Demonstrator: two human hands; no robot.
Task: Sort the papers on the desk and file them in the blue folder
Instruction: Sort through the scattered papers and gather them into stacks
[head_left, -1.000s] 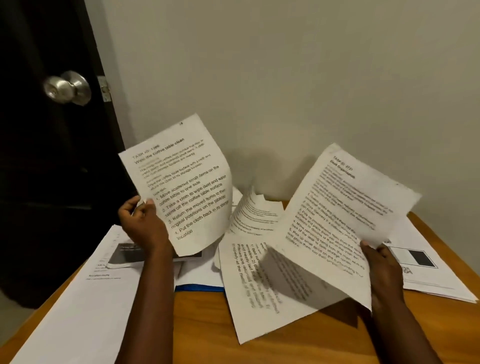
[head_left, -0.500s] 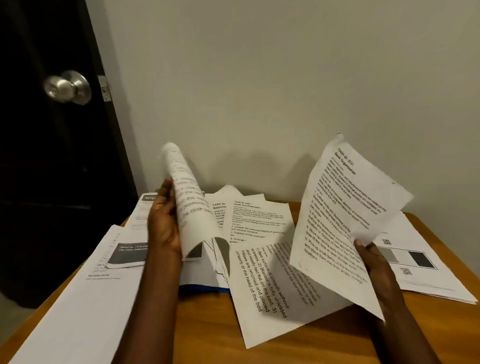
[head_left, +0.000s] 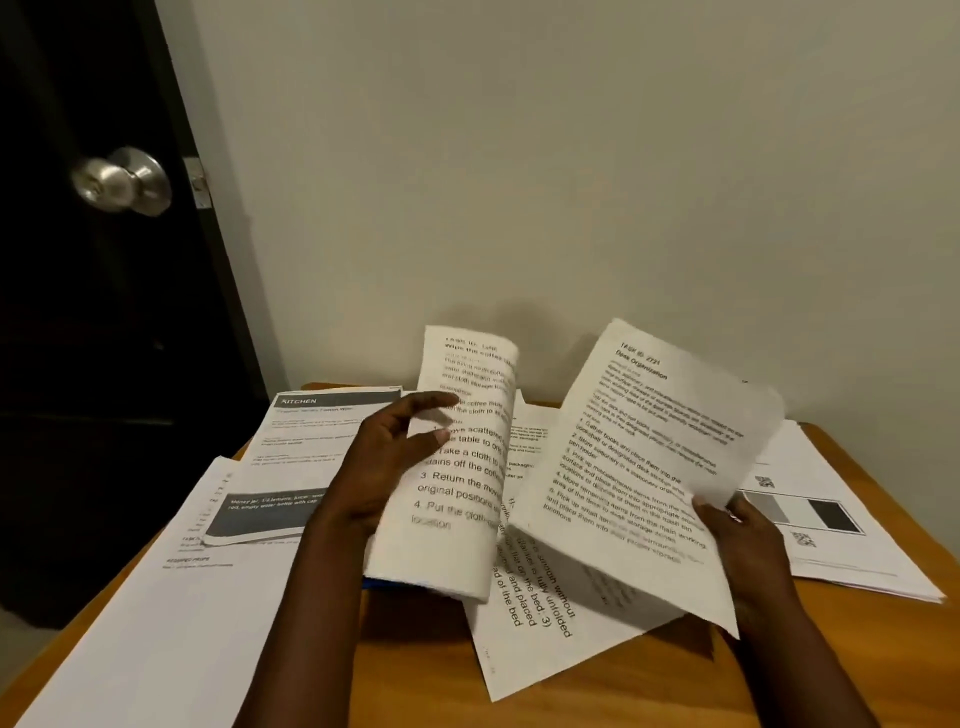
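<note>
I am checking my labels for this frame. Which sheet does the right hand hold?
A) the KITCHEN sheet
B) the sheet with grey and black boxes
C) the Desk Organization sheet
C: the right hand pinches the edge of the Desk Organization sheet, whose heading is readable.

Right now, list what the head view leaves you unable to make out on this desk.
Head view:
Blue folder: only a sliver of edge shows, buried under the curled sheet.
Curled sheet: line endings roll out of sight.
Desk Organization sheet, pinched by the right hand: lower lines blurred.
Long sheet at left: cut off by the bottom edge.
</note>
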